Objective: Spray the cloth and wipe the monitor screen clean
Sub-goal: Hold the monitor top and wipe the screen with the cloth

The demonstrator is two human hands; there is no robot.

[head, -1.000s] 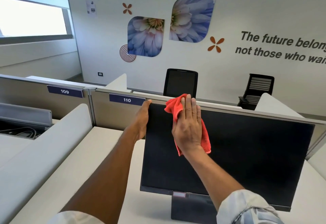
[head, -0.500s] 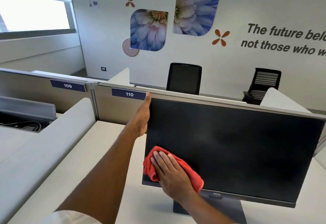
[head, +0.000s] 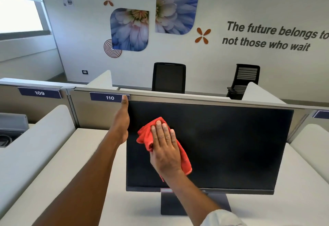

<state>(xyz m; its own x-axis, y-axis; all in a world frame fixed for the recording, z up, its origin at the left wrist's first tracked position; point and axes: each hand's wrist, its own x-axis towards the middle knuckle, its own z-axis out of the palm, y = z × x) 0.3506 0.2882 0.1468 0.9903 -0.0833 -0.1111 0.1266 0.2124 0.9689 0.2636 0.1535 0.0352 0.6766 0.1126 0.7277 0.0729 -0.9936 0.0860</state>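
The person is pressing the right hand (head: 164, 147) flat on a red cloth (head: 144, 136), fingers straight and close together rather than curled round it. The palm is pinning the cloth against the left half of the monitor (head: 227, 145) screen, about halfway up. Most of the cloth is lying hidden under that hand. Only bunched folds are showing at the upper left, and one corner is sticking out lower right, beside the wrist.

The left hand (head: 122, 120) is lying along the monitor's left edge near the top corner, one digit pointing up. Its other fingers are going out of sight at the panel's edge, so I cannot tell whether it is grasping the edge or only bracing it.

The screen is looking dark, and any marks on it are too faint to make out. The right forearm is crossing the bottom bezel and covering part of the stand (head: 220, 202).

The monitor is standing on a pale desk (head: 85, 154) before a partition (head: 195, 98) bearing a label (head: 106, 98) reading 110, whose right end the left fingertip is overlapping. Two black chairs (head: 169, 78) are showing behind it, backrests only. Wall lettering (head: 267, 35) is running off the right edge. At far left, grey gear and cables are being cut off by the frame.
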